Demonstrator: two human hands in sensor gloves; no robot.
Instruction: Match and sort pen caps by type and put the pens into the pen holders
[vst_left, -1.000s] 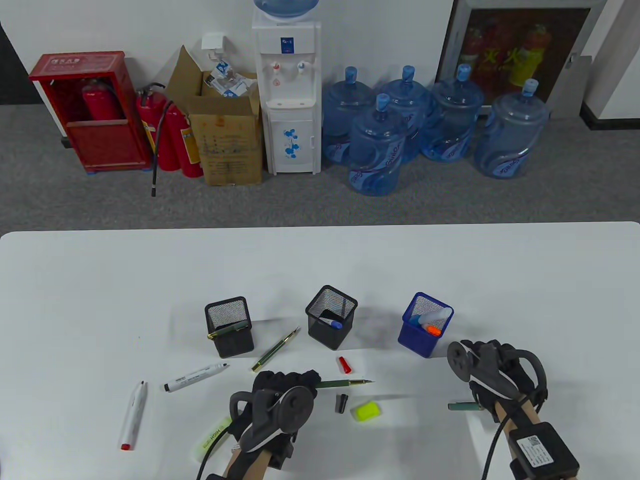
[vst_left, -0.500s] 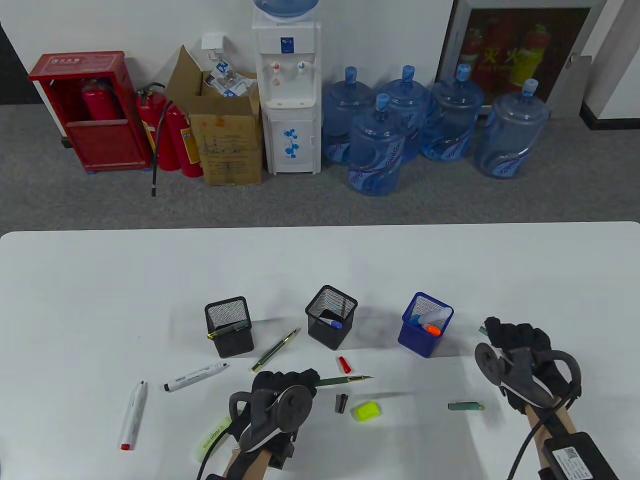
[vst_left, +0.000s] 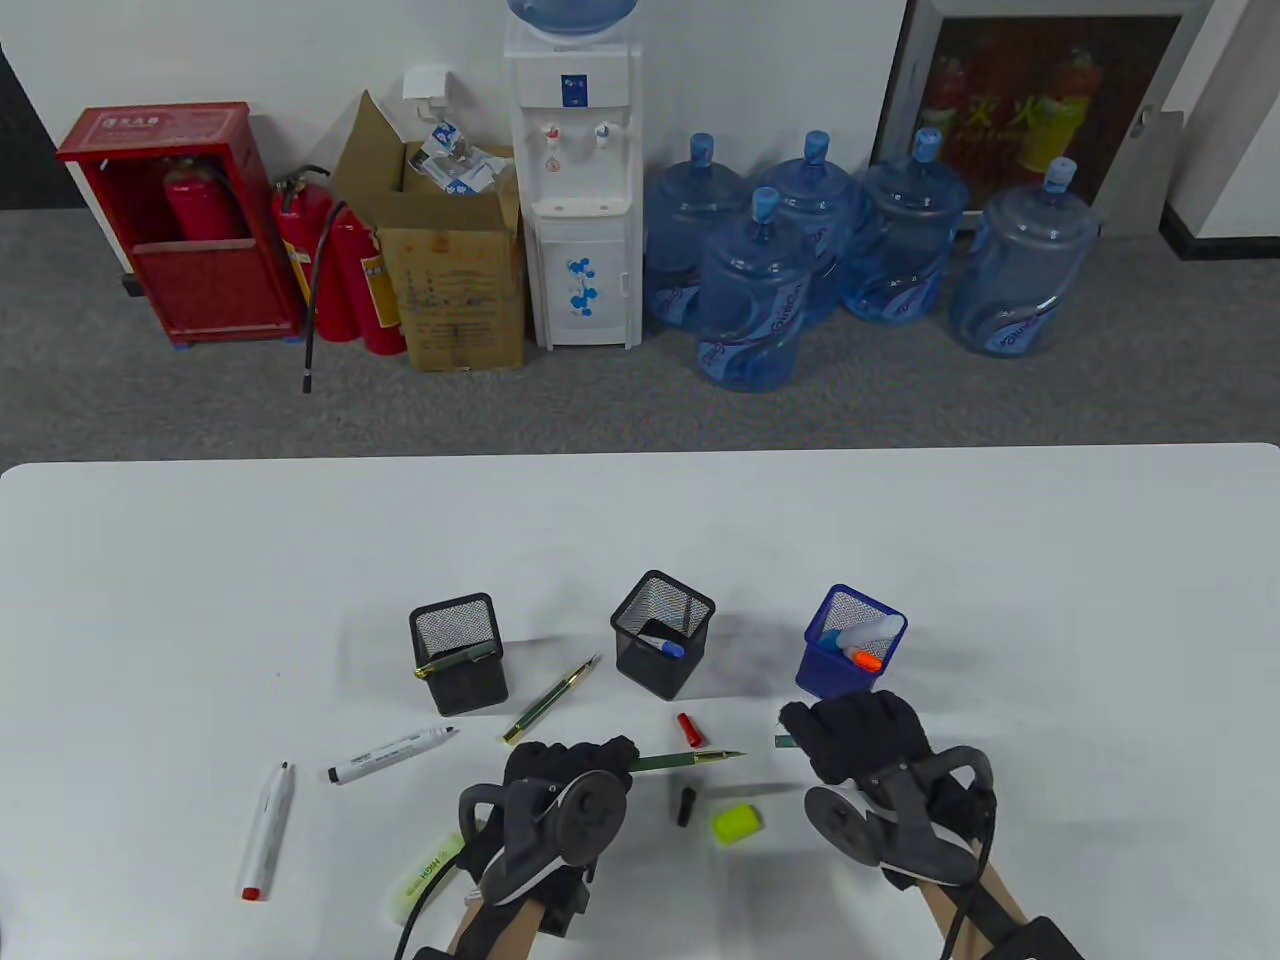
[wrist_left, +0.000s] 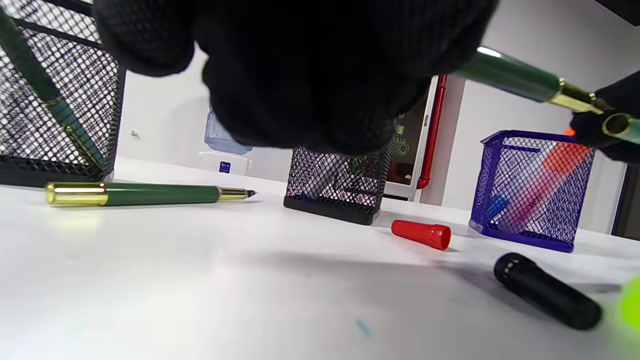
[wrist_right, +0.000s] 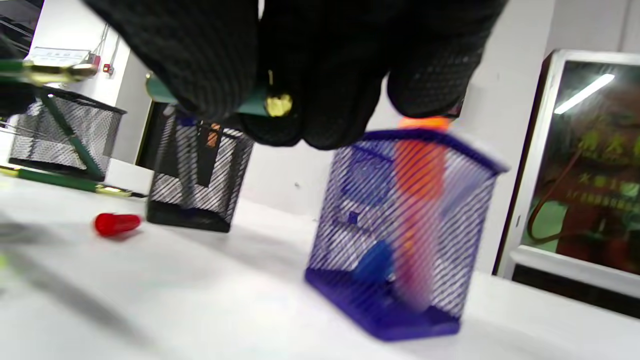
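Moved since half a second ago: my right hand (vst_left: 858, 738), from the table's right side to just right of the pen tip, pinching the green cap (vst_left: 784, 741).

Left hand (vst_left: 566, 770): grips the green fountain pen (vst_left: 688, 760), nib bare, lifted.

Risk: cap mouth meets the nib off-axis, so ink smears or the nib bends.

Room: red cap (vst_left: 688, 729), black cap (vst_left: 685, 805) and blue holder (vst_left: 848, 650) sit near; open table elsewhere.
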